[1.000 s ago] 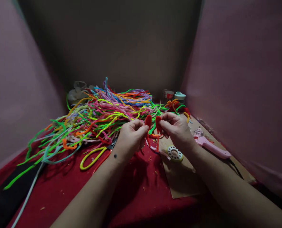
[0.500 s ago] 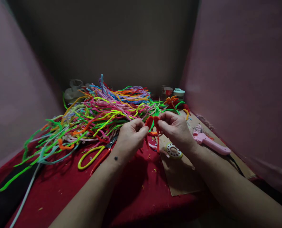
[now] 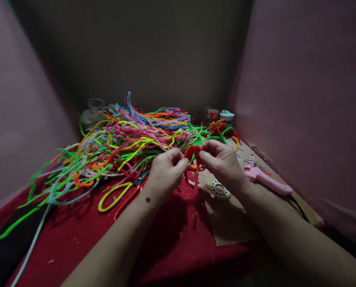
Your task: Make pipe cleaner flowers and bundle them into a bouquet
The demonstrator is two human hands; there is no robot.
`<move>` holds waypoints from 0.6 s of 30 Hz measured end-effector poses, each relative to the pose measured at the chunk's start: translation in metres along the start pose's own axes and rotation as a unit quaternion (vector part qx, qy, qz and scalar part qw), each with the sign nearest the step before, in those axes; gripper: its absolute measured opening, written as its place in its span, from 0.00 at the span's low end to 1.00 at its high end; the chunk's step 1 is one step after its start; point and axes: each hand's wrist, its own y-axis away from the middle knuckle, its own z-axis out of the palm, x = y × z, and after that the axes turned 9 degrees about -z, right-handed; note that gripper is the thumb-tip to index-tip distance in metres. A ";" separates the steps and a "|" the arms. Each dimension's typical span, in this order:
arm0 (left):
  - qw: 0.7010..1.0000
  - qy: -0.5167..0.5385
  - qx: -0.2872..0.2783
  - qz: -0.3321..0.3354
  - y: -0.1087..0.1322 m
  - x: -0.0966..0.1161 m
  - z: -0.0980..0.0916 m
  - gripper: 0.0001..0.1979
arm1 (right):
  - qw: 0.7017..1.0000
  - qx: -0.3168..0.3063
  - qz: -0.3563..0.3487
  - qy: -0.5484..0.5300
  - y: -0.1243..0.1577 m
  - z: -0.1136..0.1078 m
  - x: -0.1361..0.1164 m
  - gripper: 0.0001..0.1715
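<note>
A red fuzzy piece (image 3: 193, 150) sits between the two hands, raised above the front of the bench (image 3: 163, 255), which wears a red cloth. It arches upward in the middle; whether it is one bent length or two parts meeting is hard to tell. Thin red strands hang below it.

The left hand (image 3: 168, 169) has its grip closed on one side of the piece, thumb against fingers, and the right hand (image 3: 226, 163) pinches the other side likewise. The step in hand appears to be shaping or aligning the piece; a next move in that line would call for a light, even pinch from both sides, so the fuzzy arch keeps its form.

Just beyond the hands spreads a heap of coloured fuzzy stems (image 3: 142, 135). Scissors (image 3: 137, 182) lie near the left wrist. By the right forearm, a ring with holes (image 3: 220, 196) and a pink glue gun (image 3: 267, 181) rest on cardboard (image 3: 228, 227). Farther back stands a container with a pale-blue lid (image 3: 226, 115).
</note>
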 end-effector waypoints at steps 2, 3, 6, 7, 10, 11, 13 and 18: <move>1.000 0.001 0.000 0.002 0.000 -0.001 0.001 0.08 | 1.000 0.000 -0.002 0.005 0.001 0.000 -0.001 0.03; 1.000 0.001 0.001 0.002 -0.001 -0.001 0.001 0.08 | 1.000 0.000 -0.003 0.006 0.001 0.000 -0.001 0.03; 1.000 0.000 0.004 0.001 -0.001 -0.002 0.001 0.08 | 1.000 0.001 -0.002 0.010 0.001 0.000 -0.002 0.03; 1.000 0.001 0.002 0.002 -0.001 -0.002 0.001 0.08 | 1.000 0.002 -0.002 0.010 0.001 0.000 -0.002 0.03; 1.000 0.002 -0.004 0.002 -0.001 -0.003 0.001 0.08 | 1.000 0.005 -0.002 0.009 0.001 0.001 -0.003 0.03; 1.000 0.001 -0.004 0.002 -0.001 -0.003 0.001 0.08 | 1.000 0.006 -0.001 0.009 0.001 0.001 -0.004 0.03; 1.000 0.000 -0.005 0.002 -0.001 -0.002 0.001 0.08 | 1.000 0.008 0.001 0.008 0.001 0.002 -0.004 0.03; 1.000 0.009 -0.006 -0.007 0.000 -0.001 0.001 0.07 | 1.000 0.008 0.007 -0.008 0.002 0.003 -0.005 0.03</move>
